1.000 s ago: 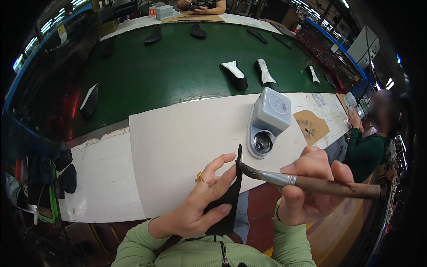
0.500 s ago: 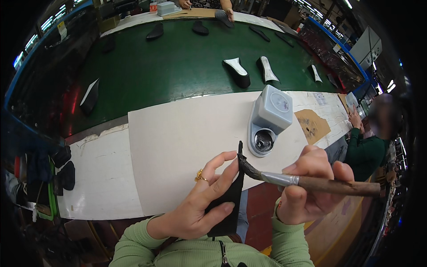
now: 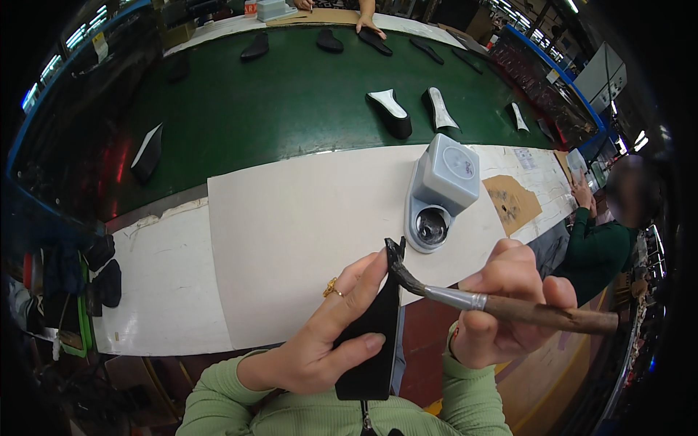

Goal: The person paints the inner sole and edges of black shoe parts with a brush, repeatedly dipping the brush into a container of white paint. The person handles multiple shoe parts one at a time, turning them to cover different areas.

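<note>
I see L hand fingers pinching blk pc | R hand closed round brush | pc's turned, more face showing; bristles still working tip

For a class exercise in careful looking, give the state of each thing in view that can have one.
Black piece, held
Brush, held, dark bristles bent at the black piece's far end
Left hand, closed on the black piece
Right hand, closed on the brush
Grey container, upright; its round cup, open
White sheet, lying flat
Co-worker's hand, touching a dark sole
</note>
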Available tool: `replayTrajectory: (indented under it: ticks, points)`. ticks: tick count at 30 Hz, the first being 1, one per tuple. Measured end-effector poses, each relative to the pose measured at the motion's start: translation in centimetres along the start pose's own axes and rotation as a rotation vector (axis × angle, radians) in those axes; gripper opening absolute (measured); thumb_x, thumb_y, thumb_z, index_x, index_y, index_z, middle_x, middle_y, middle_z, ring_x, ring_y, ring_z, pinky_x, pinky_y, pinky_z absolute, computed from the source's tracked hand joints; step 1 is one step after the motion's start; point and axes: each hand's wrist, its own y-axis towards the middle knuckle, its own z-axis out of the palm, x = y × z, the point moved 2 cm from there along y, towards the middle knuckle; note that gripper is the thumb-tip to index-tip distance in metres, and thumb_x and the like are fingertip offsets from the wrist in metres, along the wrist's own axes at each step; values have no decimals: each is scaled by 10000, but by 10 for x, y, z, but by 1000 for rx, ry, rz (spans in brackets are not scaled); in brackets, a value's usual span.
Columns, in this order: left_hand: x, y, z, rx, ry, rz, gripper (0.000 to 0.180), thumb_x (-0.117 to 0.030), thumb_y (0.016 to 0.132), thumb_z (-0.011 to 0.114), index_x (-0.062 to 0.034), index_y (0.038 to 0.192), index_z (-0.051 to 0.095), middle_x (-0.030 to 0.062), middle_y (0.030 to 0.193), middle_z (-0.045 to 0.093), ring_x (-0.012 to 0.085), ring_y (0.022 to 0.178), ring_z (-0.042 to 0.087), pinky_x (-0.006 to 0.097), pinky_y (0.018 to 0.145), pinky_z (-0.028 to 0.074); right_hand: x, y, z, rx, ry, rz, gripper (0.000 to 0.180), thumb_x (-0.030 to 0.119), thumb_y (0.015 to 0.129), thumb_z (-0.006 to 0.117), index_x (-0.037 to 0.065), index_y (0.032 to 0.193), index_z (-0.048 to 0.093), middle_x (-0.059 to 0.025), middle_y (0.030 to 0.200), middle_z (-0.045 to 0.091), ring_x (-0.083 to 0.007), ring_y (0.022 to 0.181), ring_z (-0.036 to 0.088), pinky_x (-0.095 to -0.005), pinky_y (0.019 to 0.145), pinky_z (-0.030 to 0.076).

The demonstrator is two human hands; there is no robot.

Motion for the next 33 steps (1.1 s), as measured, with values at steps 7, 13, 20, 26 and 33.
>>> replayTrajectory:
  ticks: [7,13,20,26,33]
  points:
    - [-3,-2,4,-33,-147,-62,684,-69,869,451,4,1425,59,157,1485,89,263,1377,82,355,1092,55,-1,-3,-1,34,-28,14,662,99,702,760,157,1196,323,-87,784,631,-158,615,540,-319,592,355]
    - [-3,0,4,-57,-219,-119,692,-78,872,449,17,1420,37,147,1498,48,243,1386,33,343,1095,30,0,-4,-2,55,-29,29,653,103,704,758,179,1188,325,-78,802,629,-158,613,539,-311,592,353]
    - [-7,0,6,-92,-291,-187,696,-100,878,443,23,1416,19,142,1502,16,229,1389,-6,336,1096,10,1,-6,-1,58,-34,38,659,112,696,765,188,1177,322,-75,803,627,-155,606,526,-305,585,340]
    - [-7,1,6,-113,-310,-192,695,-103,879,441,25,1415,18,144,1501,8,227,1389,-7,333,1096,10,1,-7,-1,67,-17,40,664,108,684,773,192,1166,323,-77,802,628,-154,592,521,-307,580,339]
    - [-6,2,3,-99,-234,-146,694,-99,880,439,27,1414,16,146,1501,-1,227,1389,-4,331,1097,17,4,-9,-1,80,-17,70,663,106,663,785,198,1138,332,-75,805,632,-162,579,522,-316,575,342]
